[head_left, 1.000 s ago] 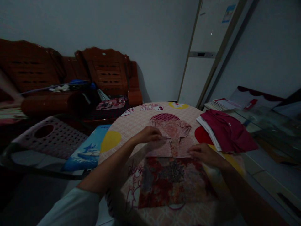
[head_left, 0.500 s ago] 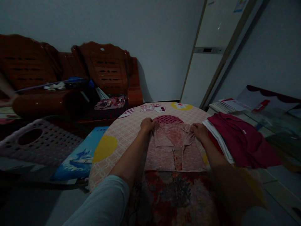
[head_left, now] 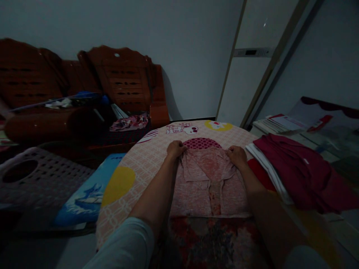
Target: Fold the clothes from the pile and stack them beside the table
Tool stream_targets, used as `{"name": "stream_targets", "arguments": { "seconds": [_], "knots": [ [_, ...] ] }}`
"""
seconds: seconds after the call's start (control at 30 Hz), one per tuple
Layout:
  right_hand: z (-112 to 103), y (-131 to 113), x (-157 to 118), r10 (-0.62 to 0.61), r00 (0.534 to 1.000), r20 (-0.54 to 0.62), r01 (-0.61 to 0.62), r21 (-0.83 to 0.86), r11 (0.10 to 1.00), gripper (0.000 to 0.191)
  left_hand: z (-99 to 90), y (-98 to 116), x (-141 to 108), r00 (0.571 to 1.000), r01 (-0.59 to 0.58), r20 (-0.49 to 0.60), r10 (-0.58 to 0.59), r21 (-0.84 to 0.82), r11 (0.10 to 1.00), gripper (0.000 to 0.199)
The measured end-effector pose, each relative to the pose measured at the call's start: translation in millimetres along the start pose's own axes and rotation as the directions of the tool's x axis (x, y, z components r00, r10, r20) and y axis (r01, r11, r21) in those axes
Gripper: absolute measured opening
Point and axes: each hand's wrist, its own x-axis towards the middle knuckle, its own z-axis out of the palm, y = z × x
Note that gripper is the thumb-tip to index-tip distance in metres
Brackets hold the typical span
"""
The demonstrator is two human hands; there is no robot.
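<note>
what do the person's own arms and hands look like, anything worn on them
The left hand and right hand are bare, with no gloves or watch visible; it is too dim to rule out a ring. The left sleeve is pale blue-grey, plain, ending around the elbow. Only a dim, pale bit of the right sleeve shows.

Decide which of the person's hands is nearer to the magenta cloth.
Right. The right hand pinches the far right corner of the pink garment, left of the magenta cloth; the left hand pinches the far left corner, farther off across the garment.
</note>
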Motion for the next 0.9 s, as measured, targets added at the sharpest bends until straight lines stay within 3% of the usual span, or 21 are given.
{"name": "stream_targets", "arguments": {
  "seconds": [0.13,0.27,0.37,0.43,0.5,0.53,0.6,0.67,0.73,0.8,0.9],
  "knots": [
    [5.7,-0.2,-2.7,0.029,0.987,-0.158,-0.043,-0.087,0.995,0.025,7.1,0.7,3.1,0.995,0.005,-0.102,-0.01,-0.046,0.999,0.018],
    [12.0,4.1,-5.1,-0.041,0.996,-0.081,0.024,-0.206,0.978,0.024,11.1,0.3,5.6,0.995,-0.006,-0.095,0.003,-0.04,0.999,0.019],
    [4.1,-1.4,-6.9,-0.096,0.984,-0.147,0.067,-0.195,0.979,0.033,5.4,-3.1,8.5,0.99,-0.013,-0.143,-0.01,-0.159,0.987,0.021],
    [-8.8,-15.2,-10.0,-0.194,0.963,-0.187,0.172,-0.125,0.977,0.035,-2.3,-8.7,10.2,0.989,-0.015,-0.148,-0.033,-0.313,0.95,0.02],
    [-22.9,-37.1,-17.5,-0.351,0.93,-0.11,0.355,0.015,0.935,0.026,-10.5,-16.8,10.6,0.997,-0.025,-0.075,-0.013,-0.477,0.879,0.019],
    [-28.2,-50.0,-23.4,-0.454,0.891,-0.015,0.452,0.131,0.883,0.021,-13.9,-21.2,10.2,1.0,-0.026,-0.018,0.02,-0.541,0.841,0.018],
    [-31.9,-75.7,-39.2,-0.651,0.737,0.183,0.564,0.362,0.742,0.02,-18.6,-29.2,8.7,0.99,-0.027,0.095,0.108,-0.616,0.788,0.017],
    [-25.8,-96.3,-57.7,-0.781,0.573,0.248,0.629,0.478,0.613,0.022,-20.8,-34.9,7.4,0.964,-0.038,0.18,0.196,-0.636,0.77,0.017],
    [-13.8,-108.1,-75.0,-0.846,0.456,0.277,0.68,0.504,0.532,0.028,-21.8,-37.8,7.1,0.931,-0.053,0.25,0.267,-0.631,0.774,0.019],
    [-1.8,-111.7,-87.6,-0.868,0.385,0.313,0.742,0.455,0.493,0.031,-23.3,-39.0,7.7,0.905,-0.057,0.303,0.298,-0.609,0.791,0.022],
    [8.9,-110.4,-96.4,-0.862,0.364,0.352,0.82,0.318,0.476,0.028,-27.2,-40.9,9.0,0.894,-0.044,0.348,0.282,-0.56,0.828,0.023]
  ]
}}
